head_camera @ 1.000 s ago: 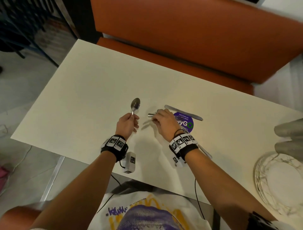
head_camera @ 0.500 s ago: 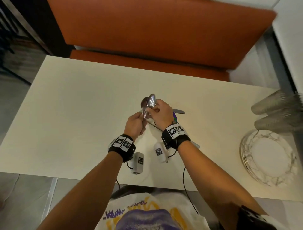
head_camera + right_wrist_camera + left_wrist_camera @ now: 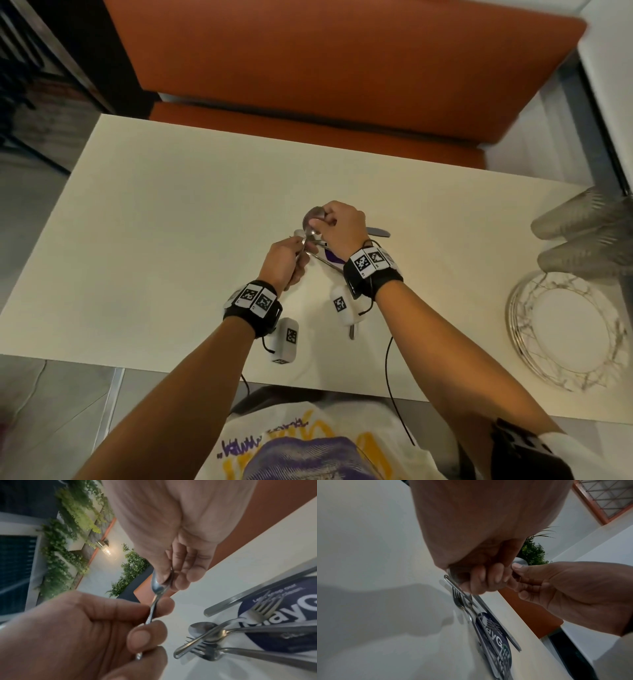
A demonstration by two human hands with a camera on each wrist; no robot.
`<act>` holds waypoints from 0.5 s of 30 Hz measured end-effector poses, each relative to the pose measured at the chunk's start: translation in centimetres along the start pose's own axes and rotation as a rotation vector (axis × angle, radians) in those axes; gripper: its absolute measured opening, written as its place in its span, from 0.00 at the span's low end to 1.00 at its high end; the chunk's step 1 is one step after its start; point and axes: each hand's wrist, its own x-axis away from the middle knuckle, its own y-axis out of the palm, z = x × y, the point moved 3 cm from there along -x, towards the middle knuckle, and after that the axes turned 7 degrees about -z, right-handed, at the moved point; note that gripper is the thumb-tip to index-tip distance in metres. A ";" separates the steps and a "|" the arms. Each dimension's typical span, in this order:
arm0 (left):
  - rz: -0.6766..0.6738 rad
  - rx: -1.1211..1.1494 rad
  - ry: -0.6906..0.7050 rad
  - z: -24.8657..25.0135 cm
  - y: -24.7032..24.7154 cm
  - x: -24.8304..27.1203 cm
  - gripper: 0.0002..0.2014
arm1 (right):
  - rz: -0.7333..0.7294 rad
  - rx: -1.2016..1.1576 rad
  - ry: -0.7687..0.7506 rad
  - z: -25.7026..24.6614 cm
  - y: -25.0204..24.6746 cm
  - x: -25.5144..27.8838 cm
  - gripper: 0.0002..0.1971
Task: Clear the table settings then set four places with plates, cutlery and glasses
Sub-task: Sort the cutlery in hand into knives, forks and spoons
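My left hand (image 3: 300, 246) grips the handle of a metal spoon (image 3: 312, 219) held above the cream table (image 3: 164, 240). My right hand (image 3: 322, 223) pinches the spoon's bowl from above. In the right wrist view the spoon (image 3: 158, 588) runs from my right fingers (image 3: 173, 566) down into my left hand (image 3: 145, 631); it looks like two spoons stacked. Under the hands, forks (image 3: 205, 647), another spoon (image 3: 199, 627) and a knife (image 3: 240, 599) lie crossed on a purple round sticker (image 3: 291, 616). The knife tip (image 3: 378, 232) pokes out past my right hand.
Marbled plates (image 3: 524, 329) are stacked at the table's right end. Grey ribbed glasses (image 3: 582, 219) lie on their sides just beyond them. An orange bench (image 3: 342, 68) runs along the far side. The near table edge is close to my body.
My right hand left the cutlery on the table and rose to the spoon in my left hand. It now pinches the bowl, and both hands have drifted slightly right.
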 end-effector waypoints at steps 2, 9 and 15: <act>0.023 -0.017 0.000 0.0 -0.5 -0.1 0.17 | -0.021 -0.010 -0.013 -0.4 0.3 -0.4 0.10; 0.238 -0.015 -0.033 -0.9 -3.8 -0.8 0.13 | -0.084 -0.008 0.009 0.9 1.1 -2.8 0.07; 0.295 0.041 -0.084 -2.0 -5.7 -1.1 0.14 | -0.339 0.349 -0.043 3.0 4.4 -4.6 0.14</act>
